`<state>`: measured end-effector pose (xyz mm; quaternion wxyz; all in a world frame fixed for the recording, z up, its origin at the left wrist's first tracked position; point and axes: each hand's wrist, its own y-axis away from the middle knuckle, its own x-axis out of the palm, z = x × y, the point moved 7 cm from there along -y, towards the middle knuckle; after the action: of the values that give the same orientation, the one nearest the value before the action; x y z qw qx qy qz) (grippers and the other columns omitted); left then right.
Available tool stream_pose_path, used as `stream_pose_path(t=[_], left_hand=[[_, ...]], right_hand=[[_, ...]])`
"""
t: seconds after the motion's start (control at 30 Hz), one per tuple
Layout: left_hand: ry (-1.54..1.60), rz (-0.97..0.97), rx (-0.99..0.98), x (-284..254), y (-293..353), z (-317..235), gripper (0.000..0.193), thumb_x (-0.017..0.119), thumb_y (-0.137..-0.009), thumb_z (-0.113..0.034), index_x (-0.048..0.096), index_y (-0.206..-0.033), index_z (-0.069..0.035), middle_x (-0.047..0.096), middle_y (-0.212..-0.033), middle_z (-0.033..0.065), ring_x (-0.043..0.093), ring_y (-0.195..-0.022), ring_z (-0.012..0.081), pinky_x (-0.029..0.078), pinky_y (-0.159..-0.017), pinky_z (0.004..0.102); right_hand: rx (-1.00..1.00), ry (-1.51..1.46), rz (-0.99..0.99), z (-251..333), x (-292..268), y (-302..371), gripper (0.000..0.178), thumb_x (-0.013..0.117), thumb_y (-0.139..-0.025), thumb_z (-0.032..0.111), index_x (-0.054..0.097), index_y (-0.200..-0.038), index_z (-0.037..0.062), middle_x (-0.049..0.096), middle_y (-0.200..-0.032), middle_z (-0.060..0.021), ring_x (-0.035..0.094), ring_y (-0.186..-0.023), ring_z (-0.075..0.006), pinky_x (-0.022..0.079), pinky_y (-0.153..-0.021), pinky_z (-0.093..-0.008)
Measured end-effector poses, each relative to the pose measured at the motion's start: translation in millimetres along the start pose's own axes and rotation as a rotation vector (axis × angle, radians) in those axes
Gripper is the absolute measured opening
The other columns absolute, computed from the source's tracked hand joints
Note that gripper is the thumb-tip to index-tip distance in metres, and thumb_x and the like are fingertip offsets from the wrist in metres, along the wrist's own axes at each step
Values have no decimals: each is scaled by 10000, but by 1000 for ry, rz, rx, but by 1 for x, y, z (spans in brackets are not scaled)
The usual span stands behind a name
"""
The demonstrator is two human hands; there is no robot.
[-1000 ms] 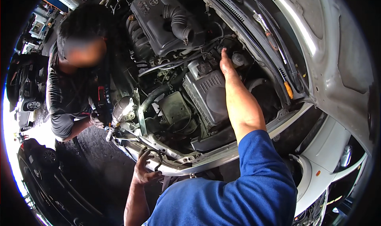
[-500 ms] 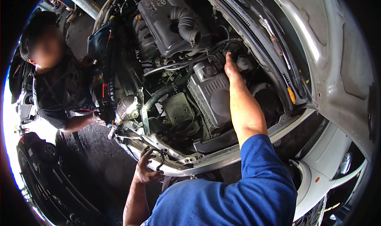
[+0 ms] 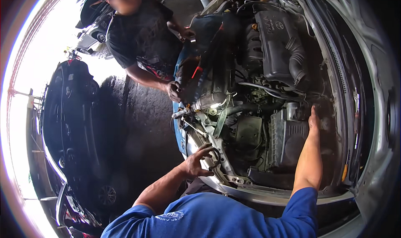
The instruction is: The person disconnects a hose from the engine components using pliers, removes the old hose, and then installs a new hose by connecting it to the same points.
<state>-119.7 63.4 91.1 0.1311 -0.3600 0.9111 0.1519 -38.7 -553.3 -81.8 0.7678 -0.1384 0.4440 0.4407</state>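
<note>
My left hand (image 3: 195, 162) is at the front edge of the car's engine bay, its fingers and thumb bent around a thin black curved piece (image 3: 216, 156) whose kind I cannot make out. My right hand (image 3: 314, 120) reaches down beside the black air filter box (image 3: 295, 138), toward the rear of the bay. Only its back and thumb side show; the fingers are hidden in the dark there. A black engine cover (image 3: 277, 46) lies beyond, with a ribbed intake hose (image 3: 295, 58) on it, one end open.
Across the front corner a person in black (image 3: 144, 41) stands by a dark fender cover (image 3: 213, 33). A headlight (image 3: 211, 99) sits near that person's hand (image 3: 173, 91). An orange-handled tool (image 3: 345, 172) lies along the windscreen edge. A dark car (image 3: 71, 112) stands at the left.
My view has swung left, so the engine bay now sits further right in the picture. Both my hands keep nearly the same places on the car.
</note>
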Motion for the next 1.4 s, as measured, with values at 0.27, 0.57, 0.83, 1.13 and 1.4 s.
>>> stream_pose_path(t=[0.27,0.57,0.83,1.13,1.4], left_hand=[[413,-464,82,-80,-14,14,1322,930,-522,-202,62,-1515,-115,301,-1473,156,546,-1112,284,500,-895,423],[798,-444,71,-94,-38,-17,1366,941,-487,-243,50,-1520,-177,326,-1445,170,494,-1202,307,451,-991,451],[851,-422,80,-94,-36,-15,1319,928,-496,-205,96,-1520,-179,313,-1462,180,483,-1228,330,413,-1030,454],[1439,-168,194,-86,-38,-23,989,635,-655,-438,214,-1509,-174,350,-1478,178,308,-1368,380,333,-1022,557],[1502,-182,176,-92,-42,-17,942,602,-684,-425,235,-1503,-142,398,-1449,180,345,-1350,348,406,-905,421]], right_hand=[[309,-58,17,17,-10,21,730,295,-915,631,487,-1360,85,389,-1446,-202,307,-1376,-346,214,-1130,-378],[205,-86,5,17,-14,18,518,344,-980,397,472,-1376,88,366,-1473,-180,282,-1401,-281,172,-1142,-321],[205,-103,7,18,-16,22,542,366,-978,433,474,-1372,77,385,-1455,-207,311,-1386,-288,203,-1122,-335],[208,-73,16,18,-17,22,553,368,-971,454,473,-1375,91,404,-1446,-188,327,-1378,-286,218,-1118,-337],[211,-52,9,22,-17,24,551,365,-967,458,470,-1380,110,420,-1442,-157,335,-1375,-279,224,-1120,-333]])
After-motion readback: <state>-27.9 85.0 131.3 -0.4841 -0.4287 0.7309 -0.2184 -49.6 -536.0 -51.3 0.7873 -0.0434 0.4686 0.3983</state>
